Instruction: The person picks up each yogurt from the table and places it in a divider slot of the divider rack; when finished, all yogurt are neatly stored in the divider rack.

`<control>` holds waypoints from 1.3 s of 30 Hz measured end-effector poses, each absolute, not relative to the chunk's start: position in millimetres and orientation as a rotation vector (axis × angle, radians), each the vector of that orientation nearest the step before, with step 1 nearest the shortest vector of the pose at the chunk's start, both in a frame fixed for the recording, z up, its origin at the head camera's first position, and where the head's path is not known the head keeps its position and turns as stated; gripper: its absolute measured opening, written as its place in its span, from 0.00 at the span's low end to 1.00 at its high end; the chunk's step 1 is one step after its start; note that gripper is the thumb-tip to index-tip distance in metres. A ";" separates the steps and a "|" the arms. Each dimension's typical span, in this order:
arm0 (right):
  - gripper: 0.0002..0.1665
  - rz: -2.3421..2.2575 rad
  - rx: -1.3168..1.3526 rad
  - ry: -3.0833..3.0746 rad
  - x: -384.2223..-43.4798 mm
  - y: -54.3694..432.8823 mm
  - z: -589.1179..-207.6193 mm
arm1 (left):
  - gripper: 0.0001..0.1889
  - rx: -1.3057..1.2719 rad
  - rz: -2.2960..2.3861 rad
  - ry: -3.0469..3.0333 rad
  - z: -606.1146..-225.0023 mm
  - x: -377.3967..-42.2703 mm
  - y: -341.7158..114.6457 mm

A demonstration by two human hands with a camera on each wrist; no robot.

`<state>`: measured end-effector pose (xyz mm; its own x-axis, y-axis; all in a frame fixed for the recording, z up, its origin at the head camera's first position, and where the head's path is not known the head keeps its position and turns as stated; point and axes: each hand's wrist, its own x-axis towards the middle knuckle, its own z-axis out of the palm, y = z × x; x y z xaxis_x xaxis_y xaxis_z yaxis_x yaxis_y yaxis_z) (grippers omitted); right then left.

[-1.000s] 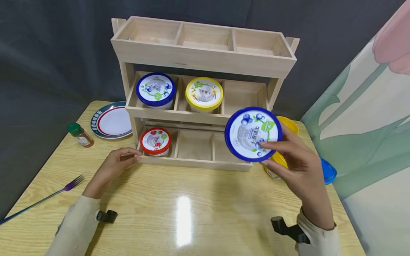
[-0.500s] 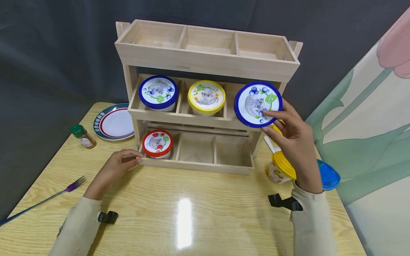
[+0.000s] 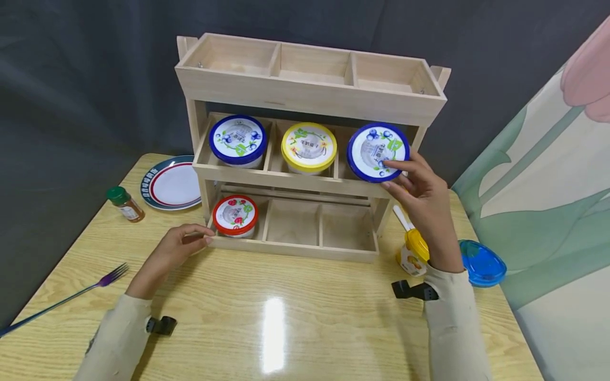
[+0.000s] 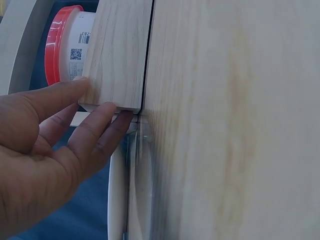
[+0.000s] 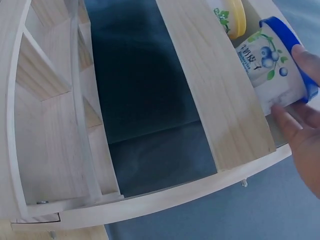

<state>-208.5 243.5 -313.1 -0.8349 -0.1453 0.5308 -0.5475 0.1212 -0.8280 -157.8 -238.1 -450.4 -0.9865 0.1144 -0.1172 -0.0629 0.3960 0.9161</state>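
My right hand (image 3: pixel 424 196) grips a round blueberry tub with a blue lid (image 3: pixel 373 148), thumb and fingers around its right side. The tub is tilted in the right compartment of the wooden rack's middle tier; the front board (image 5: pixel 227 95) hides its lower part. Left of it on that tier sit a yellow-lidded tub (image 3: pixel 308 147) and another blue-lidded blueberry tub (image 3: pixel 238 139). My left hand (image 3: pixel 178 246) holds the bottom tier's left front corner, fingertips on the board (image 4: pixel 117 55). Just inside that corner stands a red-lidded strawberry tub (image 3: pixel 235 215).
The rack (image 3: pixel 310 95) has three tiers, each split into three compartments. On the left are a plate (image 3: pixel 176 184), a green-capped spice jar (image 3: pixel 126 204) and a fork (image 3: pixel 97 282). A yellow-lidded cup (image 3: pixel 413 254) and a blue plastic container (image 3: pixel 482 264) stand beside my right forearm.
My right hand has carried the blueberry tub from in front of the lower rack up and back into the middle tier's right compartment. My left hand stays on the bottom corner.
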 end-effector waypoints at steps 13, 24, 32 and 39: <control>0.19 1.485 0.514 -2.354 -214.2 235.4 -306.8 | 0.15 0.034 1.616 2.501 -452.4 -158.6 -237.4; 0.25 1.407 0.480 -2.353 -188.9 240.7 -307.8 | 0.15 0.018 1.624 2.489 -452.1 -158.7 -238.1; 0.25 1.348 0.580 -2.362 -139.6 243.3 -312.5 | 0.16 0.046 1.638 2.482 -451.4 -157.5 -237.9; 0.32 1.195 0.646 -2.341 -95.1 249.7 -318.7 | 0.16 0.012 1.609 2.486 -448.9 -157.5 -237.0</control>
<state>-95.1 249.7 -318.7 -0.7980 -0.2076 0.5657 -0.5800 0.5197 -0.6273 -157.5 -237.0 -448.9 -0.9838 0.1038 -0.1459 -0.0907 0.4141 0.9057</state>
